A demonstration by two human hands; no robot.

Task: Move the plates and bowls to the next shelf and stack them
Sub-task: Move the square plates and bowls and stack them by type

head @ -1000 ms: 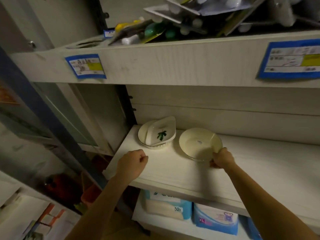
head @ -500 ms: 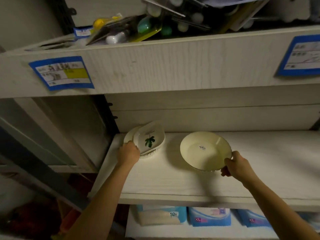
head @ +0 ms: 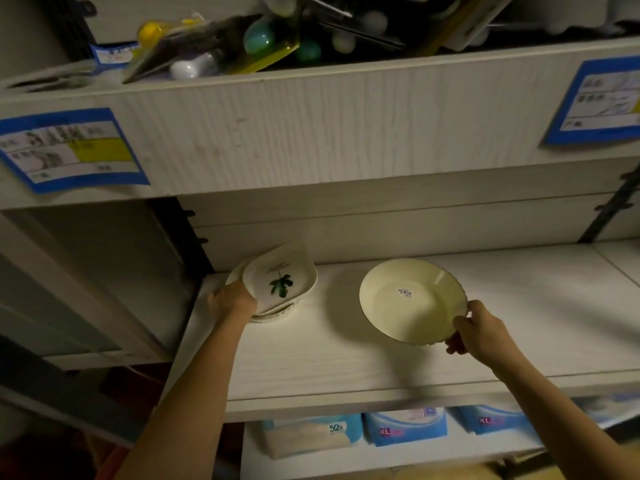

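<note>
Bare left hand [head: 232, 301], bare right hand [head: 479, 332]

The round pale cream-yellow ceramic plate [head: 415, 320] is plain but for 1 small white sticker [head: 405, 293] with dark print, while the white rounded-rectangular ceramic dish [head: 296, 268] carries 1 dark green leaf motif [head: 281, 285]. The white wood-grain shelf board [head: 346, 362] is streaked faint grey. The blue-bordered paper label [head: 69, 150] has 1 yellow block, and the blue-and-white plastic packs [head: 405, 427] bear pink "XL" lettering.
</note>
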